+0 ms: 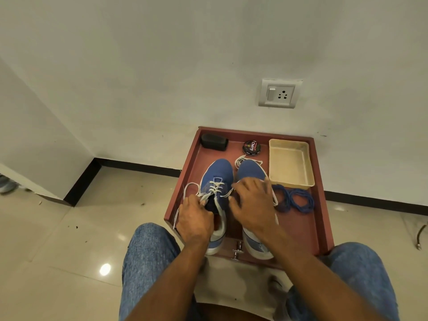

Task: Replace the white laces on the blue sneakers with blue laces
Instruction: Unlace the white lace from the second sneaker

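two blue sneakers (217, 179) side by side, white laces (216, 185) loosened, blue laces (294, 199) coiled beside them.

A shallow reddish-brown wooden tray (322, 193) lies on the glossy beige tiled floor (69, 239), its far edge against the white wall (185, 66). Two blue fabric sneakers (218, 174) stand side by side in the tray's middle, toes toward the wall. Behind the left sneaker, in the far left corner, sits a black rectangular box (214, 141); behind the right one lies a round black polish tin (251, 147), with a loose white lace (245, 159) between tin and toe. A cream rectangular plastic tub (289, 163) fills the far right corner. Coiled blue laces (294, 199) lie just in front of the tub, right of the right sneaker. A white wall socket plate (278, 93) sits on the wall above the tray.
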